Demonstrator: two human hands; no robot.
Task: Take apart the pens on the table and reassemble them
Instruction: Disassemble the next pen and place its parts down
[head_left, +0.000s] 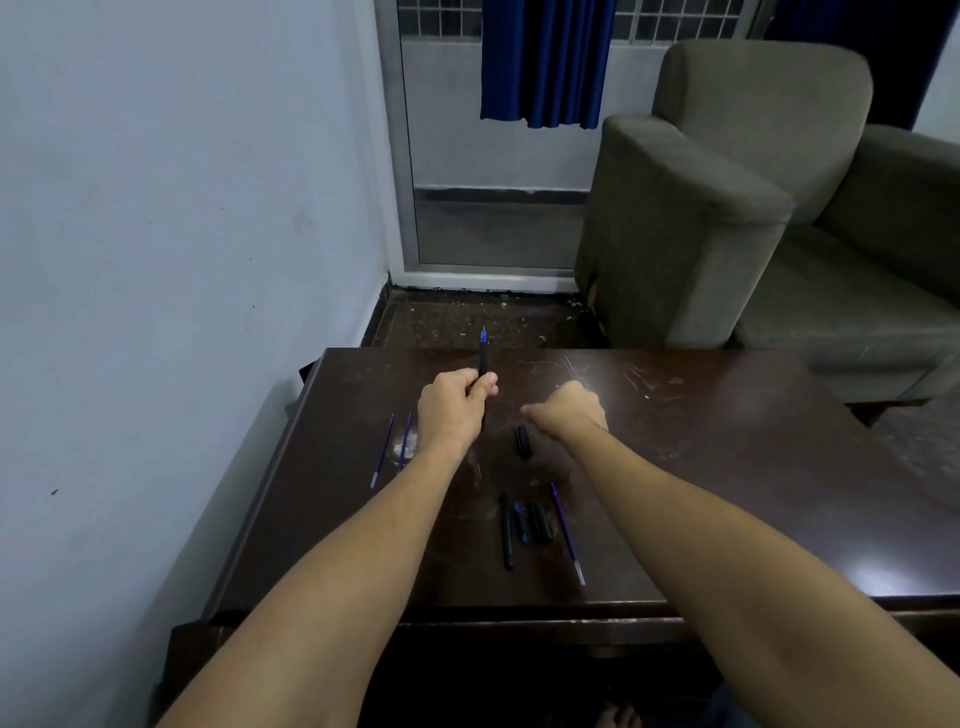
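My left hand (451, 410) grips a black pen (483, 358) upright, its blue tip pointing away from me. My right hand (569, 413) is blurred, its fingers curled just above the dark wooden table (727, 467); whether it holds anything is hidden. A black cap (523, 441) lies just below that hand. Two blue refills (395, 447) lie to the left of my left wrist. Nearer to me lie a black barrel (506, 530), a short blue-and-black piece (521, 522), a black cap piece (541, 522) and a third blue refill (567, 532).
A grey armchair (727, 197) stands beyond the table at the right. A white wall (182, 208) runs along the left side. A glass door (493, 182) with a blue curtain (545, 62) is straight ahead. A bare foot (618, 716) shows under the table edge.
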